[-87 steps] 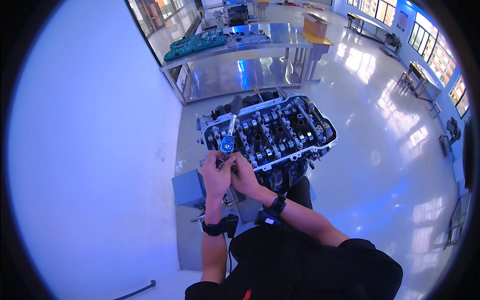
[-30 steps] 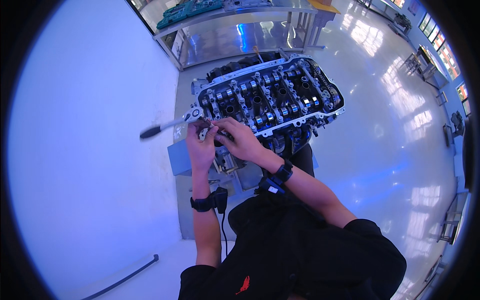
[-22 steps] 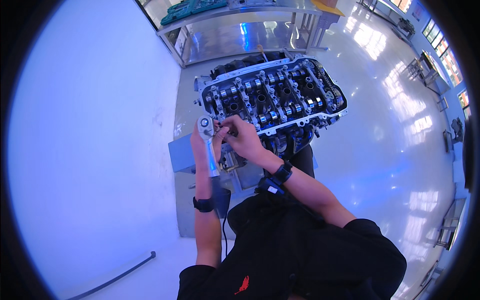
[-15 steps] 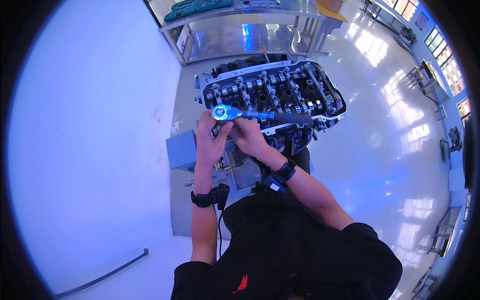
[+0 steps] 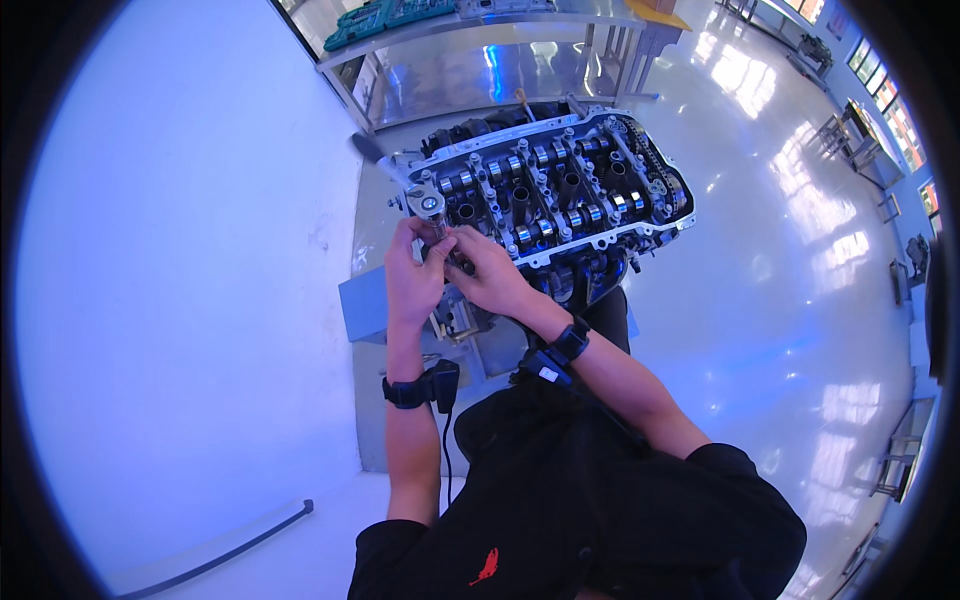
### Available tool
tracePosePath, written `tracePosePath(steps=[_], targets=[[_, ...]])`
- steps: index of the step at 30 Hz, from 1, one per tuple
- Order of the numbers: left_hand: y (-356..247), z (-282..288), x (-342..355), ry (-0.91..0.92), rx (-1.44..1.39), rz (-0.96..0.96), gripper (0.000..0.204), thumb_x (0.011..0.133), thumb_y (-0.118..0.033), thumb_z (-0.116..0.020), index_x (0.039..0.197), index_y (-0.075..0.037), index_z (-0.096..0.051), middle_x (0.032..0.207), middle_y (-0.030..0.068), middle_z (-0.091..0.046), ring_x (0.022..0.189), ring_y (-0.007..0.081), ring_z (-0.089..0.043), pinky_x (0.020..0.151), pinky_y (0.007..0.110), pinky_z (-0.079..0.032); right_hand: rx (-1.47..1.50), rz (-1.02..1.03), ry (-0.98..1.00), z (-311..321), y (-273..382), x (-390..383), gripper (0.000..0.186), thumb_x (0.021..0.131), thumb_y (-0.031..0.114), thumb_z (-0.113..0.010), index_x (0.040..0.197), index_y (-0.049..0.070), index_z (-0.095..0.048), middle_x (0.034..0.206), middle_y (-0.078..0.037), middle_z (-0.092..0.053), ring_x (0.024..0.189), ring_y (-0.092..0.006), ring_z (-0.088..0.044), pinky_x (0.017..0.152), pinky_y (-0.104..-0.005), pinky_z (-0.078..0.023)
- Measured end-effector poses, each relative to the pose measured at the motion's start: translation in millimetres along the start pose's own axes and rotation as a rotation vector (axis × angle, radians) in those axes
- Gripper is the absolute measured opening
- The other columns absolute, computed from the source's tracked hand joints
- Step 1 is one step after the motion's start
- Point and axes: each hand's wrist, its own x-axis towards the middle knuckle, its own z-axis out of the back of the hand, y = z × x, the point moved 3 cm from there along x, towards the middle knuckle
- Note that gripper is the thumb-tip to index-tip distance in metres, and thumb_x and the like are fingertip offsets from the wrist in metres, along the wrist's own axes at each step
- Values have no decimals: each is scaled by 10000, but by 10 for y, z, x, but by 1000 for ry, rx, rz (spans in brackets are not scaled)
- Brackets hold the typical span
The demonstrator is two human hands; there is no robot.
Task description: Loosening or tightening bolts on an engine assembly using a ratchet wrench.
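Note:
A ratchet wrench (image 5: 428, 204) stands over the near left corner of an open engine cylinder head (image 5: 600, 238), its dark handle slanting away to the far left. My left hand (image 5: 410, 280) is closed, fingers and thumb pinching the shiny part just under the ratchet's round head. Against it, my right hand (image 5: 492, 278) is closed too, its fingertips meeting the left thumb at that same part. The lower end of what they grip is hidden by my fingers. Camshafts (image 5: 550, 152) with bright lobes lie exposed in the cylinder head, beside a timing chain (image 5: 655, 160) at its right end.
Behind the engine stands a metal workbench (image 5: 480, 30) with green tool cases (image 5: 375, 22) on it. A white wall (image 5: 190, 250) rises close on the left. A grey box (image 5: 363, 305) sits below my left hand. Glossy floor (image 5: 740, 300) stretches to the right.
The ratchet's handle has swung from pointing right across the engine to pointing far left. Both hands stay close together beneath its head. The view has shifted slightly.

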Motion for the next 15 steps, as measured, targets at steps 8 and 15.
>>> tracePosePath(steps=[8, 15], targets=[[89, 122, -83, -106, 69, -66, 250, 818, -67, -736, 1000, -3, -577, 848, 51, -618, 786, 125, -546, 722, 278, -454, 45, -161, -25, -57, -80, 17, 249, 830, 24, -648, 1053, -3, -542, 919, -175, -621, 831, -331, -654, 711, -380, -522], [-89, 117, -149, 25, 68, -118, 253, 849, -54, -691, 1085, -20, -606, 959, 83, -659, 921, 156, -612, 813, 297, -482, 34, -105, 87, -39, -39, 6, 203, 867, 12, -587, 1062, -2, -531, 968, -178, -650, 897, -363, -657, 742, -412, -519]])
